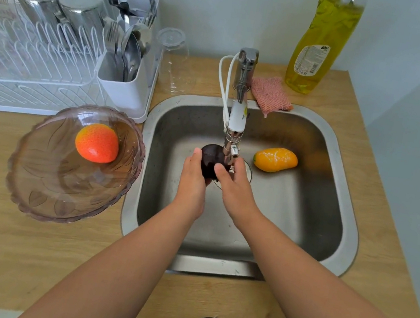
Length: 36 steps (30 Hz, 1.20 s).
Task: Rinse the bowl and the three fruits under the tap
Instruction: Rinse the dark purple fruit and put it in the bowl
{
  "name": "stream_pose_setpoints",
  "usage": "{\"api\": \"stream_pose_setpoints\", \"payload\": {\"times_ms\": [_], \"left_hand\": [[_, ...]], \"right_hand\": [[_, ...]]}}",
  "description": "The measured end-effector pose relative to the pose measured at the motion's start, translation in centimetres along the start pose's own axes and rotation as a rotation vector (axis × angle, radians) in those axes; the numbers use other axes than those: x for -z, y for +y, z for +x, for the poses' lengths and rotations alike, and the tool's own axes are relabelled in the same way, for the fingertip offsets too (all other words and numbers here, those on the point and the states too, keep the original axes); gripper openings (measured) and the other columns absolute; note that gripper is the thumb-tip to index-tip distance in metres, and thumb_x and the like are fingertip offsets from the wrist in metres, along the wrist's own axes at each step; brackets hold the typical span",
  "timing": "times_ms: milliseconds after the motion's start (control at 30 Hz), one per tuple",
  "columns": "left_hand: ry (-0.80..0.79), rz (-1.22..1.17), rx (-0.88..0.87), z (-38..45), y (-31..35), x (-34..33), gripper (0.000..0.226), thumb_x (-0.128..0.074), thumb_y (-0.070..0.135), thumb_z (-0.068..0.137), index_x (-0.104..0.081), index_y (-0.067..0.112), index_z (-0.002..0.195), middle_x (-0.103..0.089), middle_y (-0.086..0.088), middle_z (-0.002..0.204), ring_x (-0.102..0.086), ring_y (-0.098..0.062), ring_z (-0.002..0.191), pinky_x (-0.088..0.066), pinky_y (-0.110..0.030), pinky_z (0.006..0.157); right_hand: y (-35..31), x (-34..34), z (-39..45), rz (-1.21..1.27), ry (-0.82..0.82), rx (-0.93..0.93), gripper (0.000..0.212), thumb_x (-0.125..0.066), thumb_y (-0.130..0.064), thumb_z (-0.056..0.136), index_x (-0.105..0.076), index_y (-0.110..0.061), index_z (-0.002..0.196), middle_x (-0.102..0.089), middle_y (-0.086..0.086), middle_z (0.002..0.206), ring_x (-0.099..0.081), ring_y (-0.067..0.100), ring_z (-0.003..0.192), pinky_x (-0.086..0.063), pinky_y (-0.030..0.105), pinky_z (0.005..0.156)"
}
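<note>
Head view shows both hands, left hand (192, 180) and right hand (234, 187), gripping the dark fruit (210, 156) under the tap (236, 124), midway: red-orange fruit (97, 142) rests in the bowl (42, 187) on the surface, orange fruit (276, 159) waits in the sink (333, 206).

The hands (213, 184) cover the dark fruit's (210, 156) near side; the drain (248, 171) beyond them is mostly hidden.

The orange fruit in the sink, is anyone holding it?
No, the orange fruit lies alone in the sink; both hands grip the dark fruit.
</note>
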<state>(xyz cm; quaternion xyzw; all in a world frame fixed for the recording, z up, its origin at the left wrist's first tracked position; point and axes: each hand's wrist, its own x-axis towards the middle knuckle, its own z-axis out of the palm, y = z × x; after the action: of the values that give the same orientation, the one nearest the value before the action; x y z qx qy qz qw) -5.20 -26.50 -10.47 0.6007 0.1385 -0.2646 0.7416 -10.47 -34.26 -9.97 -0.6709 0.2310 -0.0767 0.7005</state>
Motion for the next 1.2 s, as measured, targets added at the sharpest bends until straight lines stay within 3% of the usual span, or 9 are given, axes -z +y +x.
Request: {"api": "stream_pose_setpoints", "payload": {"times_ms": [133,233,300,433,567,700,800,967,1200], "left_hand": [[-0.090,0.132,-0.185,-0.8,-0.7,0.3,0.029,-0.052,0.038,0.091,-0.056,0.028,0.118,-0.061,-0.007,0.127,-0.060,-0.016,0.115,-0.048,-0.034,0.101],[-0.155,0.268,-0.246,-1.4,-1.2,0.5,0.029,-0.053,0.036,0.091,-0.054,0.043,0.119,-0.060,0.015,0.123,-0.059,0.003,0.111,-0.046,-0.011,0.089],[-0.180,0.328,-0.258,-1.2,-1.6,0.6,0.034,-0.051,0.034,0.095,-0.051,0.039,0.129,-0.060,0.013,0.127,-0.057,0.000,0.117,-0.045,-0.013,0.094],[-0.202,0.278,-0.193,-0.9,-1.5,0.3,0.049,-0.049,0.036,0.097,-0.039,0.025,0.144,-0.051,-0.002,0.139,-0.050,-0.018,0.129,-0.040,-0.037,0.111],[-0.113,0.090,-0.068,-0.2,-0.2,0.3,0.025,-0.053,0.037,0.094,-0.052,0.031,0.118,-0.056,-0.012,0.131,-0.057,-0.027,0.120,-0.046,-0.047,0.106],[-0.071,-0.016,0.046,0.4,0.4,0.5,0.028,-0.057,0.037,0.094,-0.054,0.021,0.117,-0.061,-0.014,0.123,-0.061,-0.027,0.112,-0.053,-0.042,0.096],[-0.055,0.040,0.029,0.0,0.8,0.3,0.028,-0.058,0.045,0.093,-0.053,0.024,0.112,-0.064,-0.003,0.109,-0.058,-0.016,0.097,-0.044,-0.028,0.074],[-0.155,0.099,-0.129,-0.6,0.1,0.7,0.030,-0.063,0.037,0.085,-0.058,0.025,0.112,-0.063,-0.004,0.116,-0.060,-0.014,0.101,-0.049,-0.023,0.081],[-0.235,0.189,-0.184,-1.3,-1.1,1.1,0.038,-0.064,0.012,0.091,-0.062,0.037,0.119,-0.060,-0.006,0.127,-0.059,-0.019,0.117,-0.051,-0.025,0.094]], "right_hand": [[-1.3,-0.5,1.7,0.133,0.142,-0.175,0.010,-0.046,-0.028,0.098,-0.050,-0.033,0.106,-0.060,0.005,0.116,-0.060,0.021,0.107,-0.053,0.042,0.091],[-2.2,0.0,2.6,0.292,0.212,-0.380,0.027,-0.043,-0.039,0.097,-0.057,-0.021,0.111,-0.066,0.013,0.113,-0.067,0.030,0.101,-0.057,0.046,0.084],[-2.5,0.3,2.6,0.360,0.230,-0.457,0.032,-0.042,-0.042,0.097,-0.063,-0.019,0.105,-0.069,0.014,0.106,-0.069,0.031,0.096,-0.058,0.045,0.083],[-1.4,-0.5,1.3,0.396,0.160,-0.349,0.026,-0.042,-0.029,0.099,-0.063,-0.019,0.108,-0.068,0.011,0.113,-0.067,0.023,0.103,-0.055,0.038,0.087],[0.6,-0.9,-0.4,0.402,0.053,-0.211,0.044,-0.052,-0.013,0.097,-0.045,-0.019,0.139,-0.057,0.007,0.135,-0.054,0.020,0.125,-0.040,0.041,0.108],[0.8,-0.9,-0.9,0.244,0.053,-0.132,0.056,-0.061,0.000,0.088,-0.046,-0.015,0.139,-0.058,0.007,0.134,-0.058,0.017,0.119,-0.043,0.037,0.107],[0.3,-0.3,-0.5,0.472,0.022,-0.156,0.050,-0.045,0.010,0.085,-0.051,-0.004,0.132,-0.061,0.014,0.123,-0.058,0.024,0.111,-0.045,0.037,0.100],[0.0,0.7,0.1,0.692,0.058,-0.314,0.027,-0.049,-0.017,0.096,-0.060,-0.011,0.121,-0.065,0.014,0.116,-0.062,0.028,0.106,-0.051,0.039,0.088],[-0.2,0.6,1.1,0.539,0.127,-0.591,0.044,-0.049,-0.052,0.093,-0.065,-0.015,0.110,-0.074,0.015,0.103,-0.069,0.032,0.099,-0.052,0.051,0.092]]}}
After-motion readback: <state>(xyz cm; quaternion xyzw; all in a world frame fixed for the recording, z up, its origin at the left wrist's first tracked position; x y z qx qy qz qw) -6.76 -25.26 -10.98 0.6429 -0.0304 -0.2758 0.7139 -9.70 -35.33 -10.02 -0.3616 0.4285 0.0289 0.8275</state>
